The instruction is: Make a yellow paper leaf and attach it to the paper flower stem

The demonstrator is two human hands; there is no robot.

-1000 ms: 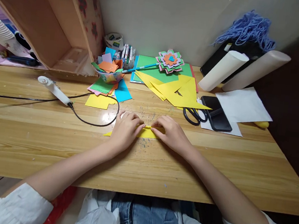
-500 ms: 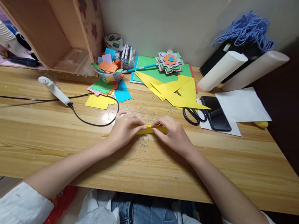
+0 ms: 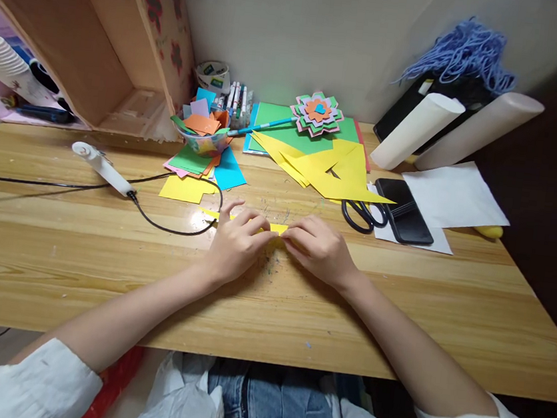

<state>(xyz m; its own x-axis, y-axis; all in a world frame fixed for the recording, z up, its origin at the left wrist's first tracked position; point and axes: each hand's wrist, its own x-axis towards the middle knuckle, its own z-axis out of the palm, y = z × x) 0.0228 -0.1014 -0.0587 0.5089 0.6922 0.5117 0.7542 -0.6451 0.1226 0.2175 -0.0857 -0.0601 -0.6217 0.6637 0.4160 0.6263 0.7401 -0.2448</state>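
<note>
A narrow piece of yellow paper (image 3: 278, 229) lies across the middle of the table between my hands. My left hand (image 3: 241, 240) pinches it from the left, with the index finger and thumb close to its near edge. From the right, my right hand (image 3: 321, 249) presses its fingertips together on the same paper. The two sets of fingertips almost meet. A pointed end of the paper shows beyond my left hand; the rest is hidden under the fingers.
A white glue gun (image 3: 102, 169) and its looped black cable lie at left. Behind are a paper-scrap cup (image 3: 203, 139), a layered paper flower (image 3: 316, 114) and yellow cut paper (image 3: 337, 172). Scissors (image 3: 361, 217) and a phone (image 3: 403, 211) lie at right.
The paper has turned, so its left pointed end now shows beyond my left hand instead of nearer me. My fingertips have rolled toward me and pinch the near edge.
</note>
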